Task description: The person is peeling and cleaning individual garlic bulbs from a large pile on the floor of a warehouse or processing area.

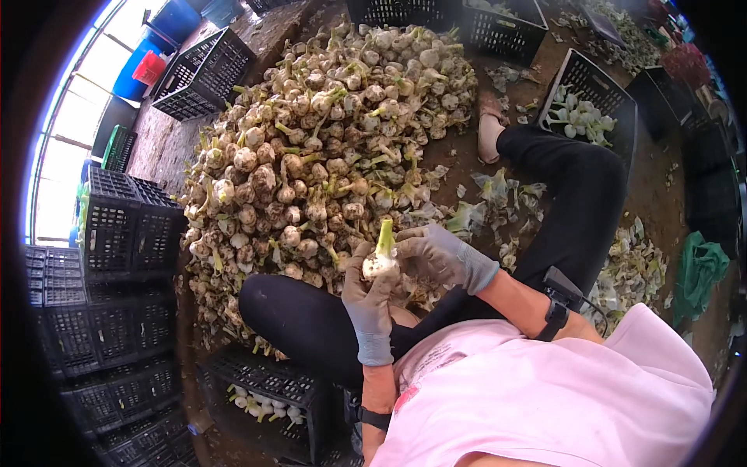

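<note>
A garlic bulb (380,268) with a short green stem stands upright in my left hand (364,300). That hand wears a grey glove, and its thumb and fingers wrap round the bulb from below and the side. My gloved right hand (445,255) is beside the stem, fingers bent and closed near its lower part. What sits between the right fingertips is too small to make out. Just beyond my hands rises a large pile of garlic bulbs (327,148), many with soil and short stems on them.
A black crate (307,405) with clean bulbs stands at my lower left. Another crate (562,82) with white bulbs is beyond my right leg. Black crates (117,331) are stacked on the left. Loose skins (467,218) litter the floor, and a green bag (700,268) lies far right.
</note>
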`<state>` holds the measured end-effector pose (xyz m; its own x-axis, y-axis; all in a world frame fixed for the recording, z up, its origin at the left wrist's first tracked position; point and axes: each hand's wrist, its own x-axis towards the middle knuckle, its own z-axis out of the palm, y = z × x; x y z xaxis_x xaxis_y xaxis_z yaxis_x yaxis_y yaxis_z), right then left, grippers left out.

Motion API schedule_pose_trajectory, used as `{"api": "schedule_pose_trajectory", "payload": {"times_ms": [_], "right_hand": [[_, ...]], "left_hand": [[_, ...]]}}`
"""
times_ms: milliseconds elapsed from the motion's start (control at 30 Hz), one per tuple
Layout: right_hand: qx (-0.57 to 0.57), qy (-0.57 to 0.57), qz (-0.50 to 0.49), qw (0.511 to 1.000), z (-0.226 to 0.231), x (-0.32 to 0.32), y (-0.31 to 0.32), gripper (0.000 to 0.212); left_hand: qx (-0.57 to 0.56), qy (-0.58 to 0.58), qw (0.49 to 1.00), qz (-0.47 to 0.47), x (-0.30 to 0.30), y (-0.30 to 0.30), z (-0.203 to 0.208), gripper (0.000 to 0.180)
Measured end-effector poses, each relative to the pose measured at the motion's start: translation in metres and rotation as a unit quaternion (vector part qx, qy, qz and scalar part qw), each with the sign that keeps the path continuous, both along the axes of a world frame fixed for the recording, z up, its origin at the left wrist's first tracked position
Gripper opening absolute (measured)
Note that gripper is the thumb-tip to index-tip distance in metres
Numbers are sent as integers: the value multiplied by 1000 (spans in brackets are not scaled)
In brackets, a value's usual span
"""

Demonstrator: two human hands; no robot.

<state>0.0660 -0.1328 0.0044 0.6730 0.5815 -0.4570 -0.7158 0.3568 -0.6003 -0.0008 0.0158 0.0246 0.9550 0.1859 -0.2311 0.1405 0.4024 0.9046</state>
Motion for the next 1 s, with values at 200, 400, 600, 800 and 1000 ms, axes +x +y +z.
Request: {"api": "schedule_pose_trajectory", "payload": {"times_ms": [200,400,600,800,1000], "right_hand": [[-85,-23,-14,996,6,1,2,20],[-279,-350,-27,894,-18,-9,22,10],[-160,-97,48,981,7,-9,5,9],[-173,-112,52,977,2,-11,-8,21],[-201,-104,-2,974,-9,-13,-4,18]], "left_hand": [[282,-71,957,-13,5,0,-11,47],[-335,201,914,107,10,10,-21,40],[-234,213,947,61,0,7,-11,38],[-195,176,961,89,1,-2,-8,45],[49,67,996,35,-9,21,-61,41]]}}
